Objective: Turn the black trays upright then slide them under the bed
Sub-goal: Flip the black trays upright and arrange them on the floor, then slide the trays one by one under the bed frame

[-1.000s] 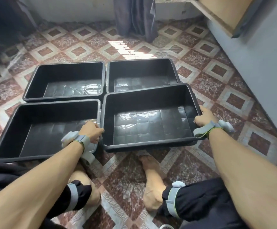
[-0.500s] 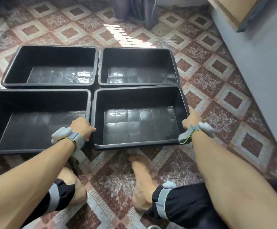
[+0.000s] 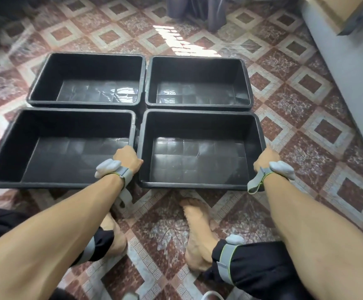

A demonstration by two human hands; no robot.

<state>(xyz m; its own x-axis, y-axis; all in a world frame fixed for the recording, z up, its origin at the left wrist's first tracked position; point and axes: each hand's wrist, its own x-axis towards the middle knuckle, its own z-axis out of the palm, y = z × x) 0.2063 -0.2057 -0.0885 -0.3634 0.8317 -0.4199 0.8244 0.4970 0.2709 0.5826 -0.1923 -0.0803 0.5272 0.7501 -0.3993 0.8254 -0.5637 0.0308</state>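
Set back down and squared up since a second ago, the near right tray [image 3: 200, 148] now lies level on the tiled floor [image 3: 306, 118], no longer skewed against its neighbours. It sits upright, mouth up, just beside the near left tray [image 3: 63, 148], with the two far trays [image 3: 141, 79] close behind it. Both hands grip its short sides: the left hand [image 3: 127, 158] is curled over the left rim, the right hand [image 3: 266, 158] is closed on the right rim. Bare feet [image 3: 195, 232] rest on the tiles in front of it.

Dim daylight; sun patch [image 3: 185, 43] on far floor; tray-bottom glare; edges warped.
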